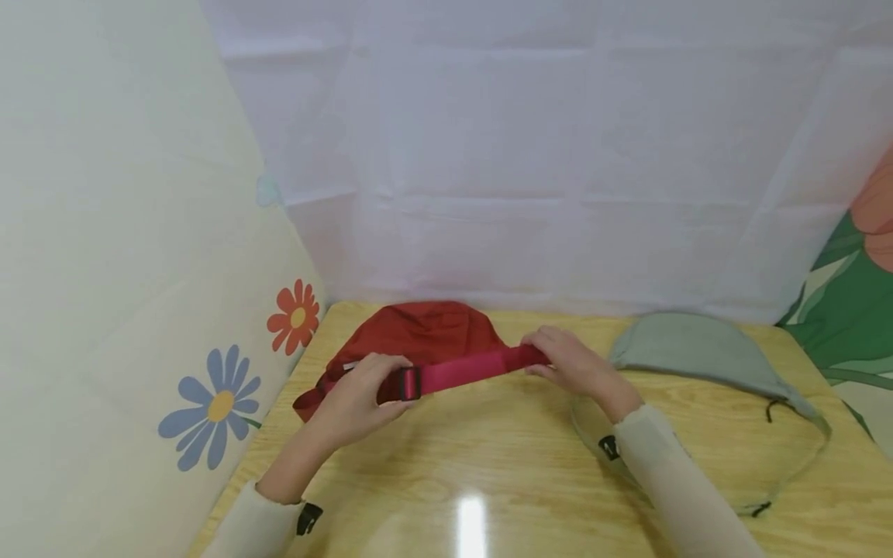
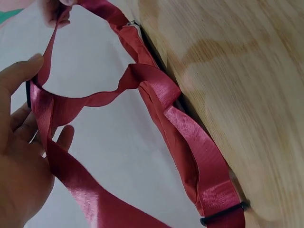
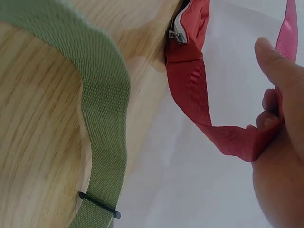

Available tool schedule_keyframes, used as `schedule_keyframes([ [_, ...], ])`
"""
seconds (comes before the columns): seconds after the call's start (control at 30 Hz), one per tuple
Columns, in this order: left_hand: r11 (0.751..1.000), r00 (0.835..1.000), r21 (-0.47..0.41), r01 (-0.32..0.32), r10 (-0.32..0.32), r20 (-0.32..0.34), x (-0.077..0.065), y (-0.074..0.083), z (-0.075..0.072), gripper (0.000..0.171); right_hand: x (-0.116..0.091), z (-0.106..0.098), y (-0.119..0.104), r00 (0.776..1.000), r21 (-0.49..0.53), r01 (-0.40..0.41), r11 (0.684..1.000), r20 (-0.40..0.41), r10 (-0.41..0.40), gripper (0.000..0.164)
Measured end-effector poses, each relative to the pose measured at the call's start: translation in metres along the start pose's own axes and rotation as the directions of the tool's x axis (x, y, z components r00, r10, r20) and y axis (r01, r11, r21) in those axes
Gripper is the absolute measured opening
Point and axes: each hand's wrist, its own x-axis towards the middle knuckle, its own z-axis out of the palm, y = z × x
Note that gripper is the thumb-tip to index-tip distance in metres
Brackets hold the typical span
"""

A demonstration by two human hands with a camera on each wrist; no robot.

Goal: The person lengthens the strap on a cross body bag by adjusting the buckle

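A red waist bag [image 1: 432,329] lies at the back left of the table, its red strap [image 1: 463,373] raised in front of it. My left hand [image 1: 359,399] pinches the strap between thumb and fingers at a black slider buckle [image 1: 410,384]. Farther along, my right hand [image 1: 572,366] grips the strap, which stretches nearly straight between the hands. Below the left hand, twisted loops of strap [image 2: 90,197] hang in the left wrist view. The right wrist view shows the strap running from the right fingers to the bag's end, beside a zipper pull [image 3: 178,35].
A grey-green waist bag [image 1: 698,349] lies at the back right, its strap [image 3: 107,95] looping forward over the wooden table [image 1: 432,480] beneath my right forearm. White cloth [image 1: 488,155] hangs behind the table. A flower-printed sheet [image 1: 125,271] borders the left side.
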Motion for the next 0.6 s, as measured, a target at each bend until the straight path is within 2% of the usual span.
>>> schedule_keyframes([
  [0.1,0.999,0.994,-0.027,0.038,-0.035,0.106,-0.004,0.001,-0.001,0.055,0.0,0.0,-0.004,1.0,0.016,-0.005,1.0,0.025,0.005,0.028],
  [0.17,0.996,0.981,-0.048,0.07,-0.06,0.187,-0.007,0.001,-0.001,0.056,0.001,0.0,-0.007,0.998,0.036,-0.018,0.999,0.059,0.016,0.025],
  [0.27,0.994,0.956,-0.066,0.085,-0.063,0.287,-0.01,0.001,0.0,0.056,0.001,0.0,-0.012,0.991,0.058,-0.037,0.998,0.129,0.029,0.022],
  [0.4,0.995,0.932,-0.056,0.086,-0.061,0.357,-0.016,0.0,0.004,0.055,-0.001,0.001,-0.019,0.98,0.076,-0.024,0.997,0.197,0.008,0.023],
  [0.6,0.994,0.894,-0.014,0.104,-0.087,0.44,-0.024,0.0,0.016,0.058,-0.008,0.009,-0.026,0.971,0.065,0.023,0.998,0.236,-0.038,0.024],
])
